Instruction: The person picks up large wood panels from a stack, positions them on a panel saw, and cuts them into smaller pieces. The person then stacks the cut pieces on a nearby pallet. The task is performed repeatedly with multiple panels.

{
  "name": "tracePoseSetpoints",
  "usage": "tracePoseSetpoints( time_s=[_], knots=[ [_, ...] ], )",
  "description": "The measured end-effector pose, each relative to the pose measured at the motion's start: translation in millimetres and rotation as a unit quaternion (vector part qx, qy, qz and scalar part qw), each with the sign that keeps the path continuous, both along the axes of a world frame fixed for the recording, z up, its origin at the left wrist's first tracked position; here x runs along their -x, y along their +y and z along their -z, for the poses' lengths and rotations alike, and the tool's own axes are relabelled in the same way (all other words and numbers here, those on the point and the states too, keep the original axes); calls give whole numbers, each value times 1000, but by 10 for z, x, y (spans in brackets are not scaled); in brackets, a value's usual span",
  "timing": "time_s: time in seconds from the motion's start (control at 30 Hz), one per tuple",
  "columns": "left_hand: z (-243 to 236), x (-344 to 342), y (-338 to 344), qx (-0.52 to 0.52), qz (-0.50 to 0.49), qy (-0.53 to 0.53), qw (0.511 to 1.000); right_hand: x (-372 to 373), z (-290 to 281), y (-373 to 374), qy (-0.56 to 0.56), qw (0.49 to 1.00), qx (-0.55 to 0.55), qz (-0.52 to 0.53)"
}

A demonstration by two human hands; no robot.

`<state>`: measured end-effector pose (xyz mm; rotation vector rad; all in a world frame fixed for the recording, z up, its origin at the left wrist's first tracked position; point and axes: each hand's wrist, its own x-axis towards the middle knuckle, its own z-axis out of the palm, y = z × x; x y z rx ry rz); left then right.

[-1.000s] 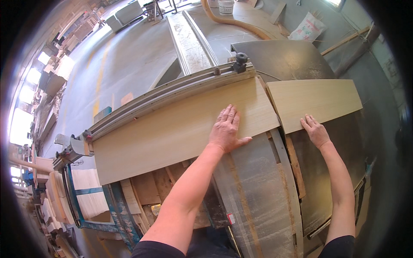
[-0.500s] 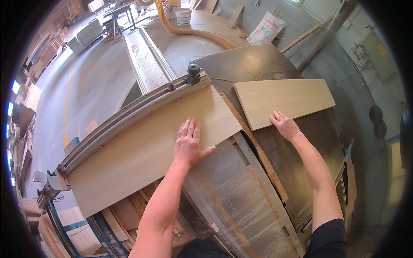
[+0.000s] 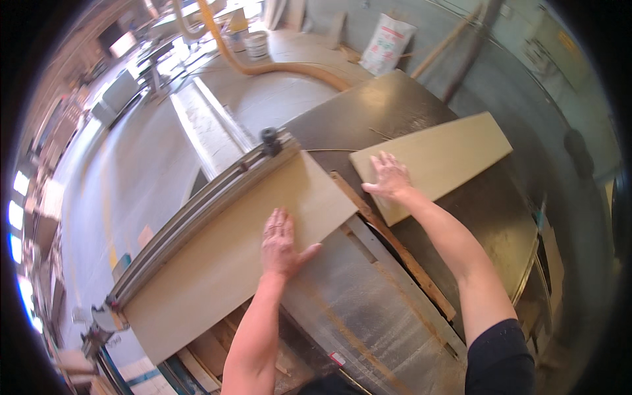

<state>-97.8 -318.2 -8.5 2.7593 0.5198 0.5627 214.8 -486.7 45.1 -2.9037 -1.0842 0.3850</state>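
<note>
A long pale wooden board (image 3: pixel 204 283) lies against the metal fence (image 3: pixel 210 210) of a sliding table saw. My left hand (image 3: pixel 281 245) rests flat on it near its right end, fingers stretched and thumb out to the side. Across the saw's cutting line, a shorter pale board (image 3: pixel 447 158) lies on the dark metal table (image 3: pixel 368 108). My right hand (image 3: pixel 388 176) is spread over that board's left end, its palm side hidden. Between the two boards runs a rough wooden strip (image 3: pixel 421 273). The blade cannot be made out.
A black knob (image 3: pixel 270 139) stands at the fence's far end. A yellow-orange hose (image 3: pixel 283 68) curves along the floor behind the saw, near a white bucket (image 3: pixel 257 45). Against the wall leans a white sack (image 3: pixel 387 45). Scrap wood (image 3: pixel 201 355) lies below the long board.
My right hand has moved from the short board's near edge to its left end. That board is turned slightly. My left hand stays on the long board. The whole view has shifted.
</note>
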Motion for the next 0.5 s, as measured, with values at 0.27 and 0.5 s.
tracePoseSetpoints(
  time_s=[0.27,0.5],
  knots=[
    [-142,475,-174,113,-9,-148,982,10,-36,-279,-28,999,14,35],
    [-20,1918,-761,547,-370,-342,669,-483,-50,-1258,0,990,-139,12]
  ],
)
